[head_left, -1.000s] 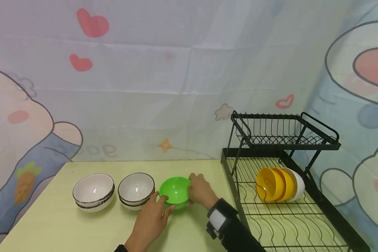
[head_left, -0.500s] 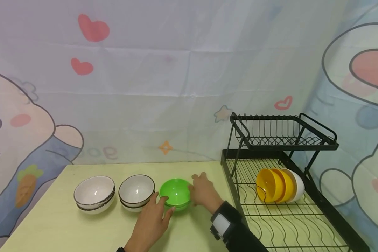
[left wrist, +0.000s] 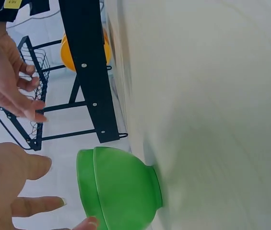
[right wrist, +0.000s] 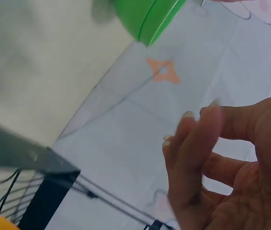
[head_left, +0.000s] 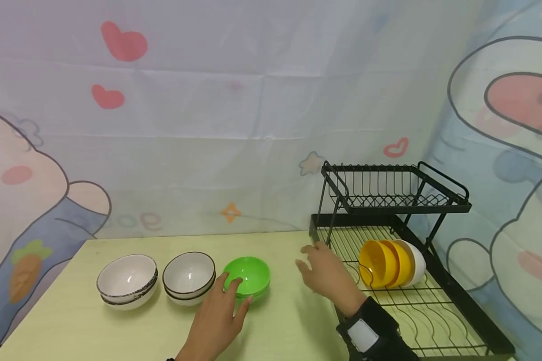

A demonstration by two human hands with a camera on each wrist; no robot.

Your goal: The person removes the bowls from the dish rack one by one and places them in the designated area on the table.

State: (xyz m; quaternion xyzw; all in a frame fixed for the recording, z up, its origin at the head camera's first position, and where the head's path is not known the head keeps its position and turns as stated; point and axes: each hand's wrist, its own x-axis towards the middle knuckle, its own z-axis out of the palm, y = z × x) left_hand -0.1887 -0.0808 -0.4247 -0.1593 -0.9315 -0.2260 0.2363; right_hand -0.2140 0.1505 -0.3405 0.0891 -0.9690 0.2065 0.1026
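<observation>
Two nested green bowls (head_left: 254, 276) stand upright on the table, right of the white bowls. My left hand (head_left: 217, 318) is beside their near left side, fingers spread and partly overlapping the rim in the head view. In the left wrist view its fingertips are apart from the green bowls (left wrist: 125, 187), and nothing is in the hand. My right hand (head_left: 329, 276) is in the air to the right of them, over the left edge of the dish rack (head_left: 456, 316). Its fingers are loosely bent with nothing between them, as the right wrist view shows.
Two stacks of white, dark-rimmed bowls (head_left: 127, 276) stand at the left of the table. Yellow bowls (head_left: 375, 264) and a white bowl (head_left: 416, 263) stand on edge in the rack's lower level. Its black upper shelf (head_left: 397, 200) overhangs the back. A printed cloth (head_left: 198, 175) hangs behind.
My right hand has let go of the green bowls' right side and moved right towards the rack. My left hand stays by the bowls. The head view has shifted slightly right.
</observation>
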